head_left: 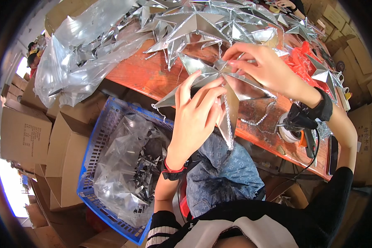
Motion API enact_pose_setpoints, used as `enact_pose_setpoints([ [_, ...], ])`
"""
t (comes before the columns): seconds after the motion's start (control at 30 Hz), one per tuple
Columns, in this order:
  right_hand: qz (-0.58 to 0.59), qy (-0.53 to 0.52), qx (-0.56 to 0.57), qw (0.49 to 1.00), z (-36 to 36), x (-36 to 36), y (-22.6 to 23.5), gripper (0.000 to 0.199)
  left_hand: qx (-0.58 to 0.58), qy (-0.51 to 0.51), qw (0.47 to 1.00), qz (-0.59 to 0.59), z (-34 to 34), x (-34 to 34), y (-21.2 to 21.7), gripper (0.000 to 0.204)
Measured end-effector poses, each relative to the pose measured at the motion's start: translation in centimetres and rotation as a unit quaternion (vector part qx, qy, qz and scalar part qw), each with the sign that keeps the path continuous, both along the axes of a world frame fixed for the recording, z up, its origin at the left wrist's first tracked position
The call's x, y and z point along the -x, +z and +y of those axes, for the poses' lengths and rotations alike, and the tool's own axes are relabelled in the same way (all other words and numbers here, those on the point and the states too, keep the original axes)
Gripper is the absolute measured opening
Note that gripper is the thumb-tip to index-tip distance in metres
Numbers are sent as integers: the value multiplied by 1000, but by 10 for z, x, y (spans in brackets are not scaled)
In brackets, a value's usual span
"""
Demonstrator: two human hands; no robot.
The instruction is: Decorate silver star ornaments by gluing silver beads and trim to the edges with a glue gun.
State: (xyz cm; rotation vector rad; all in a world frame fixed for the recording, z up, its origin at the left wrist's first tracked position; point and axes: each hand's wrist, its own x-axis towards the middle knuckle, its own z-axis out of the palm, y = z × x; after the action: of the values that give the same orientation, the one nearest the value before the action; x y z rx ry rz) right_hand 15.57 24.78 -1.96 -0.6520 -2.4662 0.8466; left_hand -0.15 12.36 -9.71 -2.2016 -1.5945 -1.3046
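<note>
Nearest, below the silver star, blue patterned denim is covering the person's lap, and to the star's lower left a blue basket is holding a clear bag of shiny silver pieces. The left hand is gripping the star from its near left side, fingers lying across its face, so the star is sitting just beyond that palm, angled over the near edge of the tabletop. The right hand is reaching in from the star's far right; its thumb and fingers are curling close to the star's centre, though I cannot tell whether they are pinching the star or something small on it. Bead trim is running down the star's near arm. Right of the star, a bead chain is trailing across the wood, and beyond it a black tool with an orange trigger is standing near a white roll. Farther to the star's right, a red plastic bag is lying crumpled. Beyond the star, more silver stars are heaping up, and far behind them another person's hand is showing.
</note>
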Motion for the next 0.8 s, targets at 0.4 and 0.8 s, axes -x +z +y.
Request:
enact_pose_setpoints([
  [0.4, 162, -154, 41, 974, -117, -88, 76, 23, -42, 26, 998, -26, 1, -1, -2, 21],
  [0.8, 50, 215, 311, 925, -176, -95, -100, 17, -126, 150, 934, -299, -49, -14, -66, 12],
])
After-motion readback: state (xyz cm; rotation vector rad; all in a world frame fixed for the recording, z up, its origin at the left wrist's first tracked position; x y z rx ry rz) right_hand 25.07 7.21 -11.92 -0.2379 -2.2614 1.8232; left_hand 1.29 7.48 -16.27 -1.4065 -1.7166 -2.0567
